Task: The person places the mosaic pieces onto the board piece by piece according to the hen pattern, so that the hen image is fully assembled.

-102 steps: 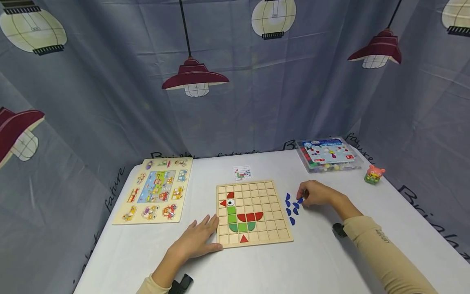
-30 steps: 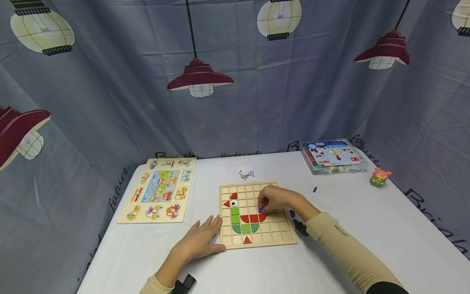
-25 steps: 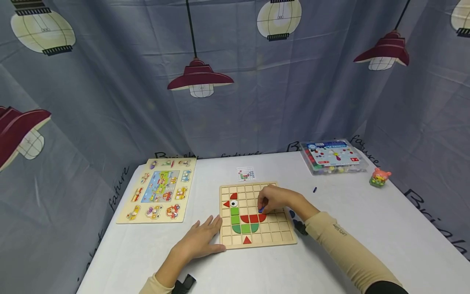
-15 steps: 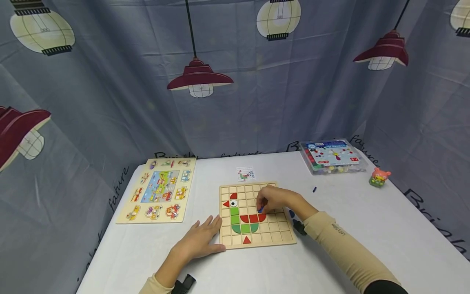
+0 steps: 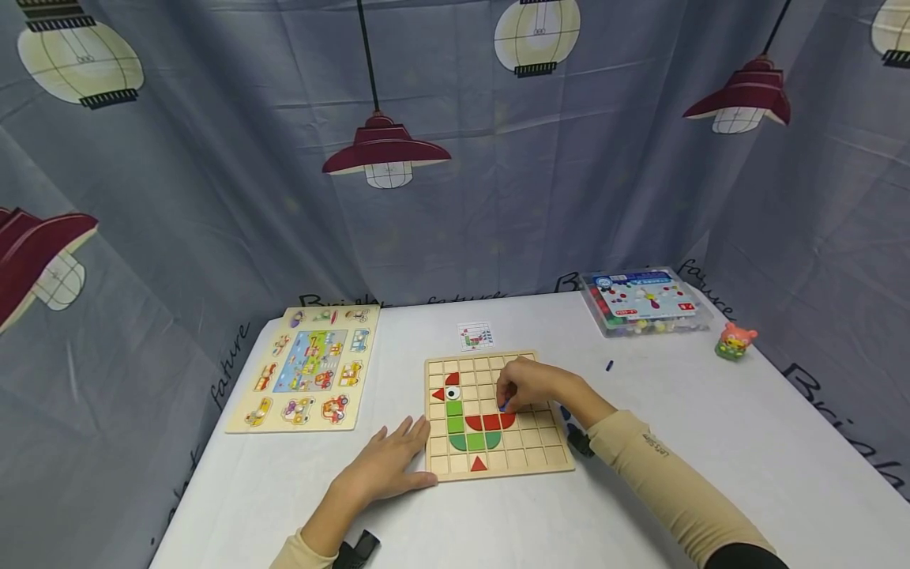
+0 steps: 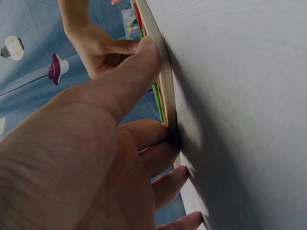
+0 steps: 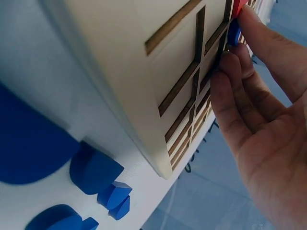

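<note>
A wooden grid board (image 5: 529,458) lies mid-table, with red, green and eye-patterned pieces set in a bird-like figure. My right hand (image 5: 529,385) pinches a blue piece (image 7: 234,32) between thumb and fingers, at the board just behind the red row; in the right wrist view it touches a red piece (image 7: 238,6). My left hand (image 5: 384,466) rests at the board's left edge, fingers spread; in the left wrist view the thumb (image 6: 144,57) lies against the board's edge. More blue pieces (image 7: 96,167) lie right of the board, partly hidden by my right arm in the head view.
A small picture card (image 5: 475,337) lies behind the board. One blue piece (image 5: 609,366) sits apart to the right. At left is a vehicle puzzle board (image 5: 277,412). A clear plastic box (image 5: 661,325) and a pig-like figurine (image 5: 735,342) stand at back right.
Since the earliest frame my right hand has moved left from the blue pieces to the board with one blue piece. Over the last second both hands have hardly moved.
</note>
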The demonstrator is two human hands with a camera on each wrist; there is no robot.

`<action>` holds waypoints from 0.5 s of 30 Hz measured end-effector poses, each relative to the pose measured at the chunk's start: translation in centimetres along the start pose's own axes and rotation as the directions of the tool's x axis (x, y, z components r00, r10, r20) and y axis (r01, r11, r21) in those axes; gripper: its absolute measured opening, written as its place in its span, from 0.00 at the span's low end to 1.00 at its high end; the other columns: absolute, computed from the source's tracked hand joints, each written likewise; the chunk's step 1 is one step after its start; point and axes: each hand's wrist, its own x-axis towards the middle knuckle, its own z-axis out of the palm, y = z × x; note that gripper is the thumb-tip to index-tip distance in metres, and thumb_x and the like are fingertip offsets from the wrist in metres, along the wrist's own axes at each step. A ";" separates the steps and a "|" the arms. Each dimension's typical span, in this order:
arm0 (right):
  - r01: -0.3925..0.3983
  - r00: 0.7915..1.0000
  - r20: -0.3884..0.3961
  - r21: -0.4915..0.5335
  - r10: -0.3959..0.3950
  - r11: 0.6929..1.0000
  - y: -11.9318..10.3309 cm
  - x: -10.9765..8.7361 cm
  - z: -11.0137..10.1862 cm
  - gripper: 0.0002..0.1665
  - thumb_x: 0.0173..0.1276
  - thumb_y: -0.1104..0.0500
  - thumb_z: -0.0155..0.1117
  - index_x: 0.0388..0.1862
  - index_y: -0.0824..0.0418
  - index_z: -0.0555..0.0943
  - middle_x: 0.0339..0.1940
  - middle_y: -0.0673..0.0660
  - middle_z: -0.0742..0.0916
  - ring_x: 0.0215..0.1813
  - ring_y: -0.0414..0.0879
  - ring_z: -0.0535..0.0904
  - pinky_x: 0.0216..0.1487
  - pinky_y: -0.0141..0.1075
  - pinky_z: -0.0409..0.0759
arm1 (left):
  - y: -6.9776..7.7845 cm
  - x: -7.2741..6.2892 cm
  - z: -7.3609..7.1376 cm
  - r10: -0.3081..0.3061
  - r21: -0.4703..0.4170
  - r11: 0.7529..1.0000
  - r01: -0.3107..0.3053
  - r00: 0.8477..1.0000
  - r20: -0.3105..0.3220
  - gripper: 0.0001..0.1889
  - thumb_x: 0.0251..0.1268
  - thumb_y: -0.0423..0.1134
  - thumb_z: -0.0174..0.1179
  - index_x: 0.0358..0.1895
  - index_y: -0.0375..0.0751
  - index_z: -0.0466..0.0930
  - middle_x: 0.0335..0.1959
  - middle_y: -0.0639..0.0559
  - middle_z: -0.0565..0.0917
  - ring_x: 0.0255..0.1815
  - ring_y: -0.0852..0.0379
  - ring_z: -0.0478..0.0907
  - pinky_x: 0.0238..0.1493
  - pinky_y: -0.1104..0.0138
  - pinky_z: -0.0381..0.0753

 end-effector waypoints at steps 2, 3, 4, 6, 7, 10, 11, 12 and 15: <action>0.001 1.000 -0.001 0.008 -0.001 1.000 0.0 0.0 0.0 0.06 0.55 0.64 0.75 0.26 0.53 0.86 0.26 0.43 0.85 0.29 0.36 0.75 0.34 0.27 0.77 | 0.0 0.0 0.1 -0.002 -0.001 1.000 0.002 1.000 0.000 0.45 0.59 0.62 0.61 0.74 0.37 0.61 0.76 0.44 0.63 0.78 0.41 0.56 0.74 0.40 0.55; 0.001 1.000 -0.001 0.011 -0.001 1.000 0.0 0.0 0.0 0.06 0.55 0.64 0.75 0.26 0.53 0.86 0.26 0.43 0.85 0.29 0.36 0.75 0.34 0.27 0.77 | 0.0 0.0 0.1 -0.005 -0.002 1.000 0.005 1.000 0.002 0.45 0.60 0.62 0.61 0.74 0.37 0.60 0.76 0.45 0.63 0.78 0.41 0.56 0.75 0.40 0.54; 0.000 1.000 -0.001 0.016 0.000 1.000 0.1 -0.1 0.0 0.06 0.55 0.63 0.75 0.26 0.53 0.86 0.26 0.43 0.85 0.29 0.36 0.75 0.34 0.27 0.76 | 0.0 0.0 0.1 -0.004 0.000 1.000 0.004 1.000 0.002 0.45 0.59 0.62 0.61 0.74 0.37 0.60 0.76 0.45 0.63 0.78 0.41 0.56 0.75 0.40 0.55; -0.003 1.000 -0.001 0.025 0.003 1.000 0.1 -0.1 0.1 0.06 0.55 0.63 0.75 0.26 0.52 0.86 0.26 0.42 0.85 0.29 0.36 0.75 0.34 0.27 0.76 | 0.0 0.0 0.1 -0.004 0.001 1.000 0.004 1.000 0.002 0.45 0.59 0.62 0.61 0.74 0.37 0.61 0.76 0.44 0.63 0.78 0.41 0.56 0.74 0.40 0.55; -0.004 1.000 -0.002 0.028 0.004 1.000 0.2 -0.1 0.1 0.06 0.55 0.63 0.75 0.26 0.52 0.86 0.26 0.43 0.85 0.29 0.36 0.75 0.33 0.27 0.76 | 0.0 0.0 0.1 -0.005 0.002 1.000 0.005 1.000 0.003 0.45 0.59 0.62 0.61 0.74 0.37 0.61 0.76 0.44 0.63 0.78 0.41 0.56 0.74 0.40 0.55; -0.005 1.000 -0.008 0.041 0.005 0.999 0.4 -0.1 0.2 0.06 0.56 0.62 0.75 0.27 0.52 0.86 0.26 0.43 0.85 0.29 0.36 0.75 0.33 0.27 0.77 | 0.1 0.0 0.0 -0.007 0.004 1.000 0.007 1.000 0.004 0.45 0.59 0.62 0.61 0.74 0.37 0.61 0.76 0.45 0.63 0.78 0.41 0.56 0.74 0.40 0.55; -0.002 1.000 -0.011 0.042 0.002 0.999 0.4 -0.1 0.2 0.05 0.56 0.62 0.75 0.27 0.52 0.86 0.26 0.43 0.86 0.29 0.35 0.76 0.33 0.27 0.77 | 0.1 -0.1 0.0 -0.007 0.003 1.000 0.007 1.000 0.004 0.45 0.59 0.62 0.61 0.74 0.37 0.60 0.76 0.45 0.63 0.78 0.41 0.56 0.75 0.40 0.54; 0.002 1.000 -0.017 0.042 -0.001 0.999 0.4 -0.1 0.2 0.05 0.56 0.62 0.75 0.26 0.52 0.86 0.26 0.43 0.86 0.28 0.35 0.76 0.33 0.26 0.77 | 0.1 -0.1 0.0 -0.007 0.001 1.000 0.007 1.000 0.003 0.45 0.59 0.62 0.61 0.74 0.37 0.61 0.76 0.45 0.63 0.78 0.41 0.56 0.75 0.40 0.54; 0.018 0.999 -0.031 0.034 -0.016 0.999 0.5 -0.1 0.2 0.05 0.56 0.62 0.75 0.26 0.53 0.86 0.26 0.43 0.86 0.28 0.35 0.75 0.33 0.26 0.77 | 0.1 -0.1 -0.1 -0.005 -0.002 1.000 0.005 1.000 0.001 0.45 0.59 0.62 0.61 0.73 0.36 0.61 0.76 0.44 0.63 0.78 0.41 0.56 0.74 0.40 0.54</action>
